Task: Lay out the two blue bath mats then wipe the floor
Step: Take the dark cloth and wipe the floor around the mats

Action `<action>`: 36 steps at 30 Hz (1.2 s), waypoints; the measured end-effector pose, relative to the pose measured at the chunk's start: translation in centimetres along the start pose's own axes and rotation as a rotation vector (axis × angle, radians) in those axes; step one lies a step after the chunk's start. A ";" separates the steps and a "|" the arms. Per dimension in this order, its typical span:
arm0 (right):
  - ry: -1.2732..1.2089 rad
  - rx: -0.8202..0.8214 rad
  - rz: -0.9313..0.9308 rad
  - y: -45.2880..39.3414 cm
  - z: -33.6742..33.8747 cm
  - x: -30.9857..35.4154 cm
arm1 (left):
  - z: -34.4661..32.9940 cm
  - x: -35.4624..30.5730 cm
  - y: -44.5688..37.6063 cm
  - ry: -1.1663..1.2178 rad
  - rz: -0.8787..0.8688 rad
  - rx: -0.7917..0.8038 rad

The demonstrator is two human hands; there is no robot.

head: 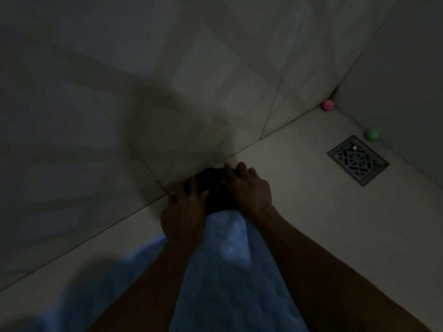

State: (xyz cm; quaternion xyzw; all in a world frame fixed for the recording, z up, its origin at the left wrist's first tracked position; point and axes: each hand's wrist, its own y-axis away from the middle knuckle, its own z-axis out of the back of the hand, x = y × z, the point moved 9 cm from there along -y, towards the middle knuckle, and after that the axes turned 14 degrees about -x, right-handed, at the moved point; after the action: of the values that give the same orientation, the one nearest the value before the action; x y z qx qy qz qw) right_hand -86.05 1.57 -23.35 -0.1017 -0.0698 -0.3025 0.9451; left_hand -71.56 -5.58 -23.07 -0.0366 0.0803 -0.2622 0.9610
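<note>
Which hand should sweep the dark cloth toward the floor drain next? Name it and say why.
Right. Both hands press the dark crumpled cloth at the wall's foot, but the right hand lies on the side facing the square metal floor drain; the left hand sits farther away.

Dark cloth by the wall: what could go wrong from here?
1. Both hands, left hand and right hand, press the dark cloth against the wall base; the corner seam may get missed.
2. The blue mat lies right behind the cloth and could get dragged or wetted.
3. The pink ball and green ball near the drain may get knocked.
</note>
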 end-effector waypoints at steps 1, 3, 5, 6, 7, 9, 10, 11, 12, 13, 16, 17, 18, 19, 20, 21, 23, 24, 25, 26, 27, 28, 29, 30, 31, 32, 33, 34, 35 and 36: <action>-0.005 -0.007 -0.007 0.0 0.1 -0.3 | -0.3 -0.3 -0.2 0.000 -0.026 -0.004; 0.006 -0.029 -0.008 -0.3 0.5 -1.1 | -0.8 -1.2 -0.7 0.019 -0.057 -0.016; 0.008 -0.036 -0.013 -0.8 0.8 -2.1 | -1.1 -2.2 -1.1 0.026 -0.079 -0.047; 0.007 -0.027 -0.019 -0.9 0.6 -2.7 | -1.1 -2.8 -1.3 0.019 -0.092 -0.067; 0.008 -0.024 -0.024 -1.2 0.6 -3.3 | -1.1 -3.5 -1.5 0.010 -0.103 -0.077; 0.016 -0.028 -0.023 -1.9 0.6 -4.6 | -1.6 -4.9 -2.2 0.005 -0.109 -0.071; 0.025 -0.036 -0.023 -2.3 0.8 -5.3 | -1.9 -5.7 -2.6 -0.003 -0.115 -0.074; 0.038 -0.041 -0.026 -2.7 0.9 -6.1 | -2.1 -6.4 -3.0 -0.020 -0.124 -0.084; 0.055 -0.040 -0.031 -3.0 0.9 -6.8 | -2.3 -7.2 -3.3 -0.033 -0.134 -0.095; 0.070 -0.034 -0.035 -3.4 1.0 -7.5 | -2.5 -8.1 -3.5 -0.041 -0.147 -0.101; 0.089 -0.048 -0.035 -4.2 1.3 -9.7 | -2.8 -10.7 -4.3 -0.076 -0.176 -0.115; 0.091 -0.058 -0.040 -4.3 1.4 -10.4 | -3.0 -11.5 -4.6 -0.077 -0.182 -0.113; 0.096 -0.067 -0.045 -4.5 1.5 -11.2 | -3.2 -12.3 -4.8 -0.077 -0.192 -0.120; 0.102 -0.071 -0.053 -4.7 1.6 -12.0 | -3.4 -13.1 -5.0 -0.078 -0.203 -0.139; 0.104 -0.074 -0.064 -4.9 1.7 -12.9 | -3.6 -13.8 -5.3 -0.077 -0.211 -0.152; 0.102 -0.077 -0.079 -5.1 1.9 -13.7 | -3.6 -14.6 -5.6 -0.069 -0.216 -0.162; 0.102 -0.080 -0.108 -5.3 2.1 -15.4 | -3.6 -16.3 -6.0 -0.056 -0.232 -0.172; 0.098 -0.081 -0.125 -5.2 2.2 -16.3 | -3.7 -17.0 -6.1 -0.047 -0.233 -0.145; 0.093 -0.082 -0.143 -5.1 2.3 -17.2 | -3.8 -17.7 -6.1 -0.025 -0.232 -0.103; 0.092 -0.084 -0.162 -4.9 2.5 -17.9 | -3.9 -18.5 -6.0 0.000 -0.240 -0.072; 0.091 -0.087 -0.181 -4.5 2.7 -18.7 | -4.0 -19.3 -5.9 0.019 -0.247 -0.054; 0.086 -0.096 -0.197 -4.0 2.9 -19.3 | -4.0 -19.9 -5.6 0.029 -0.256 -0.046; 0.080 -0.103 -0.208 -3.4 3.2 -19.9 | -4.0 -20.5 -5.1 0.035 -0.269 -0.041; 0.077 -0.109 -0.215 -2.7 3.4 -20.4 | -3.9 -21.0 -4.6 0.032 -0.283 -0.033; 0.071 -0.115 -0.219 -2.0 3.5 -20.7 | -3.9 -21.4 -4.0 0.025 -0.293 -0.019; 0.063 -0.119 -0.228 -1.2 3.7 -21.0 | -4.0 -21.7 -3.4 0.017 -0.304 -0.005; 0.056 -0.122 -0.246 -0.3 3.8 -21.3 | -4.1 -21.9 -2.7 0.012 -0.315 0.006; 0.054 -0.118 -0.268 0.6 4.0 -21.6 | -4.1 -22.2 -1.9 0.010 -0.325 0.019; 0.057 -0.112 -0.291 1.6 4.0 -22.0 | -4.1 -22.4 -1.0 0.014 -0.332 0.031; 0.066 -0.103 -0.313 2.5 4.1 -22.3 | -4.1 -22.7 -0.2 0.023 -0.334 0.042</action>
State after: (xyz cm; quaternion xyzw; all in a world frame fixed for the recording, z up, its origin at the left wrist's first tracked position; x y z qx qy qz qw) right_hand -102.84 16.97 -24.05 -0.1281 -0.0382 -0.4522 0.8819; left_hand -91.64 5.67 -23.97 -0.0262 0.0788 -0.4205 0.9035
